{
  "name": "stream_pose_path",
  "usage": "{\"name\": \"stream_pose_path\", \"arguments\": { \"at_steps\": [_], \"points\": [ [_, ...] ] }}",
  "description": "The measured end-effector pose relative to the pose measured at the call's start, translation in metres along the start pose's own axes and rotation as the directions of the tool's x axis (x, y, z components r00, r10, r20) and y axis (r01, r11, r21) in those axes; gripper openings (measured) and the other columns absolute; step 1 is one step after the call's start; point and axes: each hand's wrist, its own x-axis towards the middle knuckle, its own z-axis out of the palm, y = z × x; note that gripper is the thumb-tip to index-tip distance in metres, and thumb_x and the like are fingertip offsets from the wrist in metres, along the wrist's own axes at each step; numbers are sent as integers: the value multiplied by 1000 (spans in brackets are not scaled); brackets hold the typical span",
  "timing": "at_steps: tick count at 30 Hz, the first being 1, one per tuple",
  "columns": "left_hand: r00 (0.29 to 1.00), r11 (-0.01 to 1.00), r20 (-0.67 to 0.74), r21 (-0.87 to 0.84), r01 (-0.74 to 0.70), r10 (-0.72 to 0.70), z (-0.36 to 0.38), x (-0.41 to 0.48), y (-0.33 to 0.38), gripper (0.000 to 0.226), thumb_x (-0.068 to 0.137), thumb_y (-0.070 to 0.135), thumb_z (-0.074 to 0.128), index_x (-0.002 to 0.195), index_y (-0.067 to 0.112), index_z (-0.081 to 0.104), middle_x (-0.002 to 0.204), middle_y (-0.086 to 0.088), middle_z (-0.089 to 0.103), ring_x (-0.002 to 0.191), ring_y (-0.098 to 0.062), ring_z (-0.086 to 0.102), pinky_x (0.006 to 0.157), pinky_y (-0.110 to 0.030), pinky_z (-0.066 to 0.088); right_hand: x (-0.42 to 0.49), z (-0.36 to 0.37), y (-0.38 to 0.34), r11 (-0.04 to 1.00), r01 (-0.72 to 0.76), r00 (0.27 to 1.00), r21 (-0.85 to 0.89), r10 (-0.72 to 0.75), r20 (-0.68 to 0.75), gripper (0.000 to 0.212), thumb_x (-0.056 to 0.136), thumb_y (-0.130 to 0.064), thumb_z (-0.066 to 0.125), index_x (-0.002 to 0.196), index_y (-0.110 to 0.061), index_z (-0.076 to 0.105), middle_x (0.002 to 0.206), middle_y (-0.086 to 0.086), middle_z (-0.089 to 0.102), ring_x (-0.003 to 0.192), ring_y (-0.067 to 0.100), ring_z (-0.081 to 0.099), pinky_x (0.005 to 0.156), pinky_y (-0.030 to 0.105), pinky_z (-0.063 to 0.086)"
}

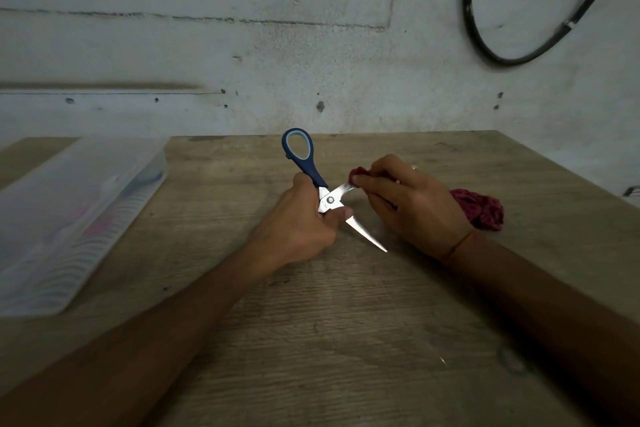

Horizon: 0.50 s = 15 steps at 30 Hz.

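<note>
The left hand (304, 222) is gripping the scissors (330, 199) just above the counter (346, 340). Its fingers are curling tightly around the pivot end, with the second handle apparently hidden in the palm, which is bracing the tool for the work. The blades are standing wide open. One is pointing down and to the right, bare, while the other is angling up into the right hand (412, 204). The free blue handle loop is sticking up toward the wall.

The right hand is pinching a red cloth (481, 210) around that upper blade. Its fingers and thumb are closing on the fabric, so the blade tip is hidden inside. The rest of the cloth is trailing behind the wrist and lying bunched on the counter.

This is probably a blade being wiped. The wide spread is letting each blade be reached alone, and the fabric is shielding the fingers from the edge.

A clear box (69, 218) is sitting blurred at the left, and a black cable (485, 48) is looping on the wall.
</note>
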Motion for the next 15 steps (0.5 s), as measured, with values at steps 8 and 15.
{"name": "stream_pose_path", "arguments": {
  "at_steps": [8, 15],
  "points": [
    [1000, 1000, 2, -22, 16, -16, 0, 1, -1, 33, 91, 33, 68, 106, 11, 48, 80, 8, 48, 68, -5, 48, 57, -18, 36, 2, -15, 30, 906, -416, 882, 73, 422, -212, 20, 93, -19, 62, 108, -10, 73, 95, 8, 66, 79, 12, 57, 73, 21, 46],
    [998, 998, 15, -37, 54, -53, 2, 4, -4, 34, 92, 32, 68, 106, 7, 51, 76, 5, 49, 62, -4, 47, 51, -17, 35, 2, -36, 29, 508, -655, 615, 559, 788, 5, 32, 93, -12, 58, 124, -16, 63, 117, -2, 66, 101, 7, 63, 85, 22, 55]
  ]
}}
